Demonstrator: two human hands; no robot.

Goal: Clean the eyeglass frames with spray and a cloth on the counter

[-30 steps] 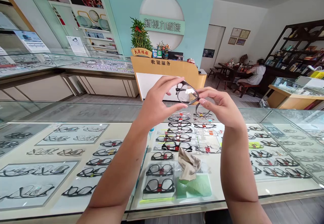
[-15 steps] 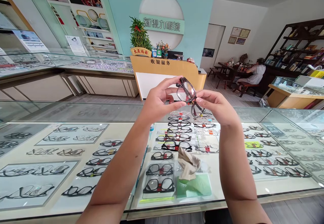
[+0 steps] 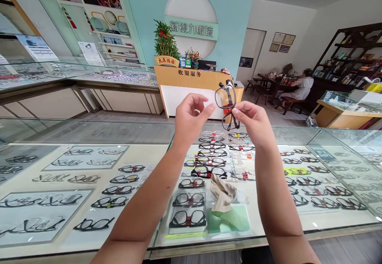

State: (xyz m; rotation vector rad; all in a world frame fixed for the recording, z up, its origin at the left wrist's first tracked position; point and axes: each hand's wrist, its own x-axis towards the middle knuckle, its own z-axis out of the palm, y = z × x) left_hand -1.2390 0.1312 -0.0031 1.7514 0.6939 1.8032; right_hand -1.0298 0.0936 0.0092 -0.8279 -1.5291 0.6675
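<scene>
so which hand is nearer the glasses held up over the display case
Right. The right hand pinches the glasses near the bridge; the left hand is to their left, thumb pointing toward them, not holding them.

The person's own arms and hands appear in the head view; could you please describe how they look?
The left forearm and right forearm are bare, with no sleeve along them. The left hand and right hand are ungloved, with no ring, watch or bracelet visible.

The glass counter (image 3: pixel 209 248) holds rows of eyeglasses (image 3: pixel 211 161) and a beige cloth (image 3: pixel 222 195).
</scene>
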